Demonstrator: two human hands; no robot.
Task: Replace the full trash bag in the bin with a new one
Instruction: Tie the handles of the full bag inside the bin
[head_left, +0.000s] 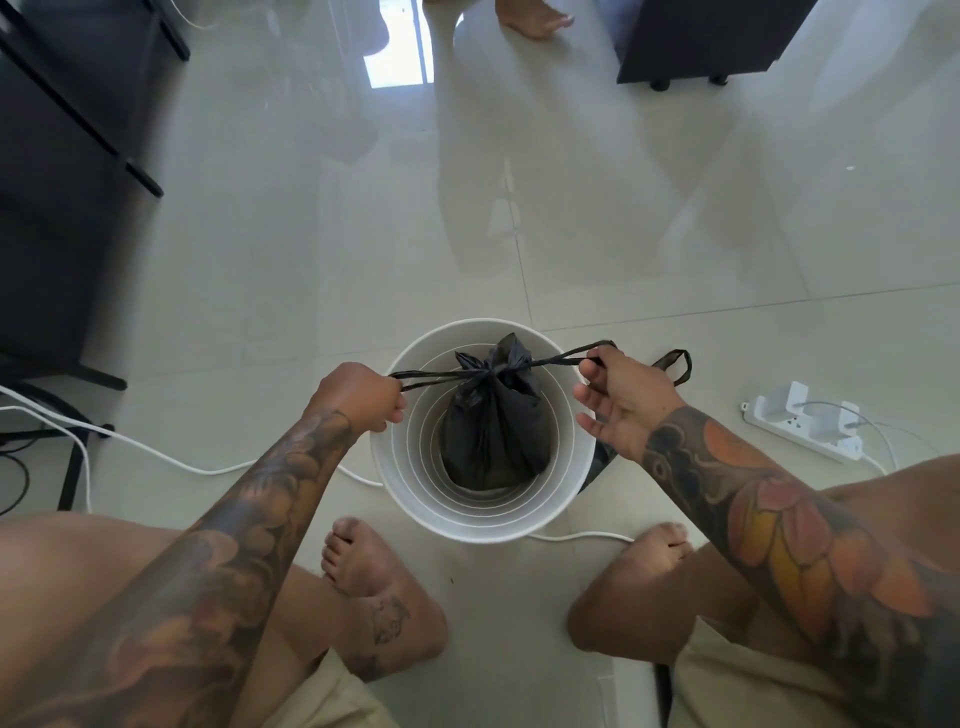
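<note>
1. Black trash bag (491, 423), crinkled and glossy, neck cinched into a knot, sat inside the white round bin (400, 499) on the pale tiled floor (649, 234).
2. Left hand (363, 395) fisted round one drawstring handle (421, 379), pulled taut.
3. Right hand (626, 397) pinched the other handle (561, 358) with thumb and forefinger, remaining fingers spread.
4. White power strip (802, 428) lay well right of the bin.

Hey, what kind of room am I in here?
Probably a room in a home or flat: glossy tiled floor, a white power strip with plugs lying on it, dark furniture legs, and a small white bin holding a tied black bag.
</note>
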